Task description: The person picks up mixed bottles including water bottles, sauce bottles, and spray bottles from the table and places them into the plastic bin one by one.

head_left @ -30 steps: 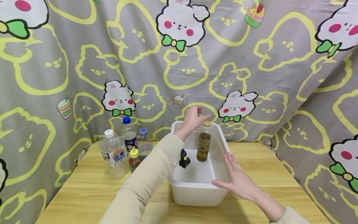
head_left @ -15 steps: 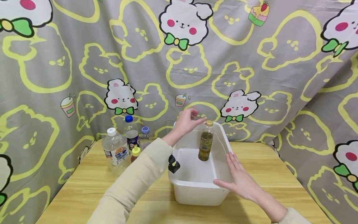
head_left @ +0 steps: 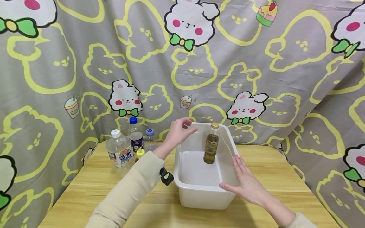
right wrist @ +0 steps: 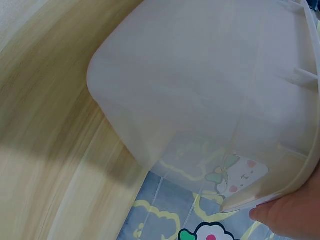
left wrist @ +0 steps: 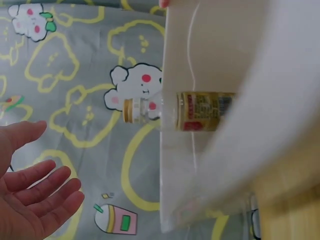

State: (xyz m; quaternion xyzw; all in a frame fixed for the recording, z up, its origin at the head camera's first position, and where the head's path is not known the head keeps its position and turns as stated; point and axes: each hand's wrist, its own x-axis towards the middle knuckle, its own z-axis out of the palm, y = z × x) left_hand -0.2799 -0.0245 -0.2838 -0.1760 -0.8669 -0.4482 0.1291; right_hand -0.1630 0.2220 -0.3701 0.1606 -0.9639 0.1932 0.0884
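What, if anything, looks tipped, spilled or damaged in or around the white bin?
Nothing stands out: the gold-capped bottle stands upright in the white bin, four other capped bottles stand beside it, and no spill shows.

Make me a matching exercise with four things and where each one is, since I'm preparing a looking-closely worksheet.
Things
1. left hand
2. right hand
3. gold-capped bottle
4. tub

Places
A. inside the tub
B. raised in the air, holding nothing
C. standing on the wooden table
D. touching the tub's edge

Right pairs: 1-B, 2-D, 3-A, 4-C
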